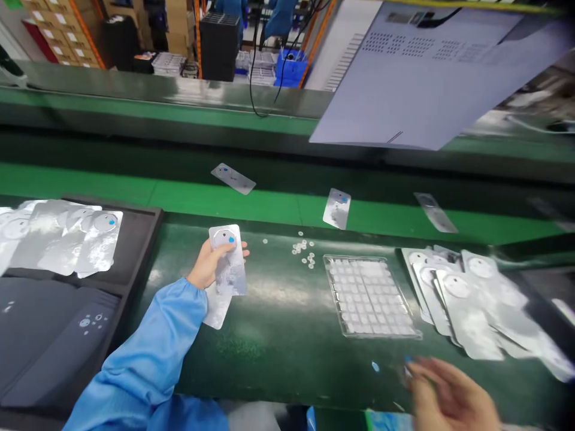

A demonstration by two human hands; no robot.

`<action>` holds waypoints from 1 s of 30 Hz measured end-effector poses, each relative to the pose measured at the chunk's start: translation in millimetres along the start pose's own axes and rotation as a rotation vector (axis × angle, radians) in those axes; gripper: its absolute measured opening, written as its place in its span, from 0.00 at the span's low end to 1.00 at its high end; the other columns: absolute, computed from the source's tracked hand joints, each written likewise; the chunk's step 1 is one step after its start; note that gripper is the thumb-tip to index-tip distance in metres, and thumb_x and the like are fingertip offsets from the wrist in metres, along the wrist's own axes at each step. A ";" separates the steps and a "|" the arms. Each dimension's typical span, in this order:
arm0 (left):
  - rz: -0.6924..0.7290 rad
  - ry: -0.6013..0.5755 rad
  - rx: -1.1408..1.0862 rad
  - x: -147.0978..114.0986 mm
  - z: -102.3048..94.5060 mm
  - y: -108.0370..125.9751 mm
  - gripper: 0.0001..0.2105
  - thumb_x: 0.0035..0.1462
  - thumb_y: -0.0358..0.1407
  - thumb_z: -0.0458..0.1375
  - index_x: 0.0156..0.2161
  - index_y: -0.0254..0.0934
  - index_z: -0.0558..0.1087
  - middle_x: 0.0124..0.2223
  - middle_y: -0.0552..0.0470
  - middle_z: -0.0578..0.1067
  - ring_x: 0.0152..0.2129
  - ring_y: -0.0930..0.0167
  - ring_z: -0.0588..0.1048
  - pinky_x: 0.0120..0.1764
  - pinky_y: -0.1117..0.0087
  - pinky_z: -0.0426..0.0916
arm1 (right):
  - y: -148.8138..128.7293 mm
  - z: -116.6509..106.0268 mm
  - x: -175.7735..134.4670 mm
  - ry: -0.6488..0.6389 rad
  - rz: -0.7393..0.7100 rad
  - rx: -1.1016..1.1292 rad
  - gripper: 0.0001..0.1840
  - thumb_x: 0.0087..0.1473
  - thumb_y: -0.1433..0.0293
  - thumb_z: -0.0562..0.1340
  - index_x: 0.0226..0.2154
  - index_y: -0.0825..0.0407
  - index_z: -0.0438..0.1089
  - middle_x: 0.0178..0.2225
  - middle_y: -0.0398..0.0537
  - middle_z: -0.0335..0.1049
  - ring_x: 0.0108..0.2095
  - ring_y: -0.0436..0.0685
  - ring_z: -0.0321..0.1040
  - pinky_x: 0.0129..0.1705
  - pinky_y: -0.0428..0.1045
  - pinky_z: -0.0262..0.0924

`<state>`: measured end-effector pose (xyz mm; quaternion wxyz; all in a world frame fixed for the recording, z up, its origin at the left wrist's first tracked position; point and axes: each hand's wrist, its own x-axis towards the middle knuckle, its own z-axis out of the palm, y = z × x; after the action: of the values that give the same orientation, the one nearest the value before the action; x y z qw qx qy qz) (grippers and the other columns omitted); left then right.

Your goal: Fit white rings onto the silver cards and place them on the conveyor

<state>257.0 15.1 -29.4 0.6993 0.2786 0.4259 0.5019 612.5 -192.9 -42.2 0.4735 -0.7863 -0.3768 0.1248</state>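
My left hand (209, 260), in a blue sleeve, is closed around a thin silver panel (231, 275). Its upper end has a round outline, a dark hole and a blue dot (231, 239), with my thumb just below. Under that hand a second silver panel (218, 308) shows in part. At the lower right, my right hand (449, 392) is blurred, its thumb and forefinger pinched at a small blue piece (408, 360). Left of it, a loose blue bit (375, 366) lies on the green bench (287, 335).
A clear tray (372, 296) of small white parts sits right of centre, small rings (303, 246) behind it. Silver panels are piled right (467, 299) and in a black tray (139, 263) left. Several more lie on the green strip (278, 200). A white sheet (395, 90) hangs above.
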 end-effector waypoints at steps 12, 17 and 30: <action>-0.011 -0.143 0.202 -9.5 18.1 -13.3 0.15 0.52 0.45 0.68 0.29 0.32 0.79 0.28 0.45 0.81 0.25 0.64 0.81 0.28 0.70 0.73 | -158.1 160.8 -5.0 -0.454 -0.723 0.096 0.10 0.69 0.69 0.60 0.45 0.50 0.78 0.36 0.48 0.81 0.27 0.53 0.73 0.29 0.48 0.71; 0.047 -0.195 0.263 -10.6 18.5 -13.6 0.14 0.55 0.43 0.67 0.27 0.33 0.77 0.26 0.51 0.79 0.24 0.69 0.77 0.29 0.73 0.69 | -159.0 178.9 -2.7 -0.502 -0.783 0.113 0.13 0.70 0.73 0.58 0.48 0.49 0.78 0.37 0.50 0.79 0.33 0.55 0.76 0.38 0.50 0.75; 0.074 -0.102 0.421 -8.2 10.1 -24.5 0.15 0.59 0.44 0.57 0.26 0.37 0.77 0.28 0.52 0.76 0.31 0.65 0.73 0.32 0.69 0.64 | -150.8 185.6 1.1 -0.476 -0.843 0.039 0.12 0.70 0.72 0.60 0.46 0.48 0.80 0.38 0.49 0.79 0.35 0.56 0.77 0.40 0.50 0.76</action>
<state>276.0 -0.5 -41.9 0.6275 0.4590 0.4749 0.4124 439.1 -31.0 -12.2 0.3980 -0.5056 -0.7581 0.1056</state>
